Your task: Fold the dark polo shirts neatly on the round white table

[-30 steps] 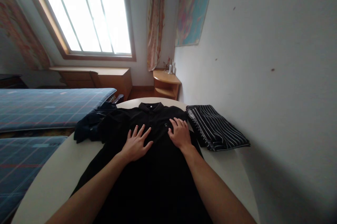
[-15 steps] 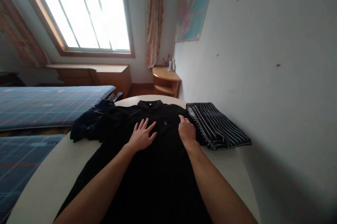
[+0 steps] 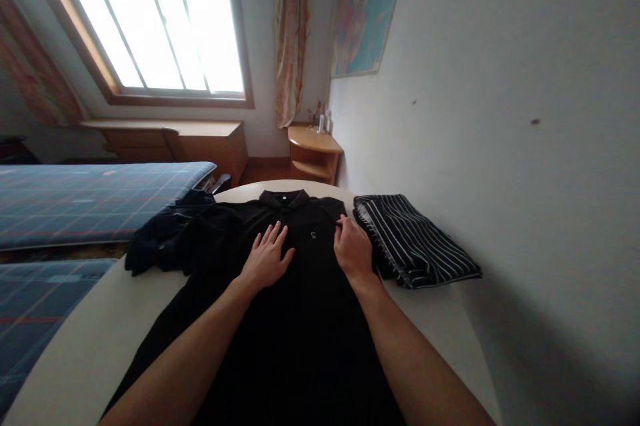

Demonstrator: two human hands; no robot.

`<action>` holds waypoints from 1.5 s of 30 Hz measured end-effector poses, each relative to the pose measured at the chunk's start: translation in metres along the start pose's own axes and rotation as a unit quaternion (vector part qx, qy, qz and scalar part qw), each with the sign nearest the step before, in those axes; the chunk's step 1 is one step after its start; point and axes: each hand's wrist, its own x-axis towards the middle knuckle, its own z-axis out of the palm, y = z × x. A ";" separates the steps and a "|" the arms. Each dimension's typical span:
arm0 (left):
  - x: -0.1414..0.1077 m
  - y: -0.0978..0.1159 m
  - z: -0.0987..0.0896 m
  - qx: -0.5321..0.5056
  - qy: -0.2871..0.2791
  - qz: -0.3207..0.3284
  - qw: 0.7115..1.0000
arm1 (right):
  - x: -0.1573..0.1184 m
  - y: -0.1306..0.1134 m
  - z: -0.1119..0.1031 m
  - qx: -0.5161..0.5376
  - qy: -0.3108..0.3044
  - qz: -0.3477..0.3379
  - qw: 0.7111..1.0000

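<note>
A black polo shirt [image 3: 300, 306] lies spread front side up, its collar at the far side and a small pale emblem on the chest. My left hand [image 3: 267, 253] rests flat on the shirt's chest with the fingers spread. My right hand [image 3: 353, 246] is closed at the shirt's right-hand side, near the sleeve, pinching a fold of the black cloth between thumb and fingers. Just right of that hand lies a folded black cloth with white stripes [image 3: 420, 239]. Dark bunched clothing [image 3: 157, 239] lies by the shirt's left sleeve.
Everything lies on a round pale table [image 3: 65, 346]. A bed with a blue plaid mattress [image 3: 100, 203] stands to the left, and a white wall [image 3: 500, 166] rises close on the right. Beyond are a wooden desk [image 3: 210, 139] and a corner shelf [image 3: 315, 139].
My right hand has closed from a pointing shape into a pinch on the shirt's side, and the cloth there is pulled inward. My left hand's fingers have drawn slightly closer together.
</note>
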 end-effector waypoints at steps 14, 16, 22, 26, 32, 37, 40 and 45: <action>-0.001 0.000 0.000 -0.019 -0.009 0.048 0.999 | -0.010 -0.006 0.008 0.059 -0.110 -0.072 0.990; -0.001 -0.001 0.000 -0.021 -0.004 0.065 0.998 | -0.012 -0.007 0.010 0.072 -0.129 -0.094 0.985; -0.002 0.000 0.000 -0.025 -0.011 0.100 0.995 | -0.016 -0.007 0.013 0.054 -0.145 -0.085 0.984; -0.002 0.001 -0.001 -0.017 -0.025 0.098 0.995 | -0.013 -0.008 0.009 0.053 -0.126 -0.072 0.988; -0.003 0.001 -0.002 -0.023 -0.007 0.107 0.994 | -0.014 -0.008 0.008 0.045 -0.134 -0.069 0.987; -0.003 0.003 -0.005 -0.031 -0.030 0.158 0.987 | -0.018 -0.007 0.010 0.025 -0.185 -0.050 0.981; -0.002 0.004 -0.006 -0.029 -0.037 0.155 0.987 | -0.017 -0.007 0.010 0.036 -0.184 -0.049 0.981; -0.002 0.004 -0.007 -0.037 -0.048 0.151 0.987 | -0.003 -0.009 0.008 0.035 -0.175 -0.037 0.983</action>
